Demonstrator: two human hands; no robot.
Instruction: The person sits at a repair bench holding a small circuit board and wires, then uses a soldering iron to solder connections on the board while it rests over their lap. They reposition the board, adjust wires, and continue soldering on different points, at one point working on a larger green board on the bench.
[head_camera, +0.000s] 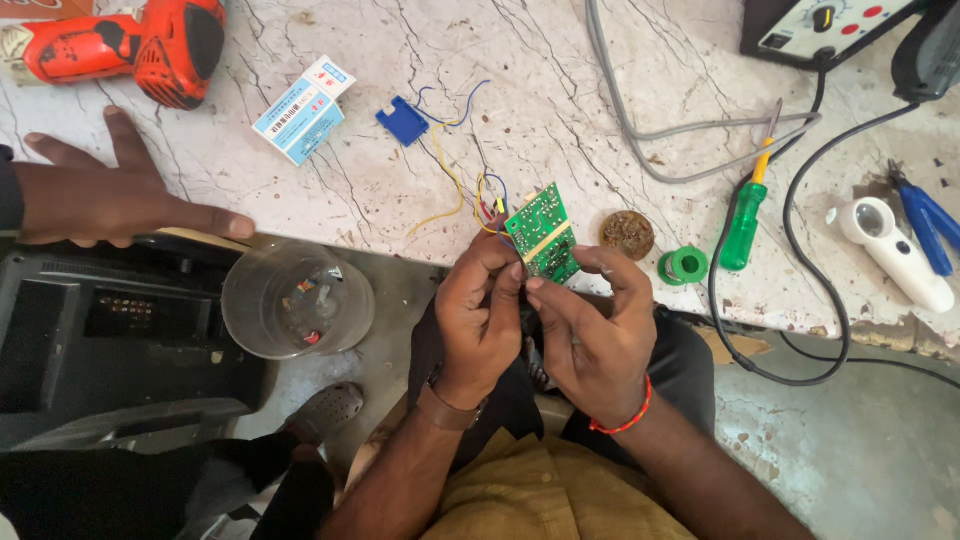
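both hands (535, 320) pinching green circuit board (541, 233), past table edge (380, 250)

Soft, even daylight fills the view, bright on the pale marble bench (560, 90) and dimmer below its edge. Shadows are faint and short. Focus is sharp centrally; the wide lens bends the edges slightly.

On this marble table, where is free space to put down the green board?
Bare marble lies between the blue-white packet and the co-worker's hand, and between the blue wired part and the grey cable. It is crowded right of the circuit board: solder spool, green screwdriver, black cable, magnifier.
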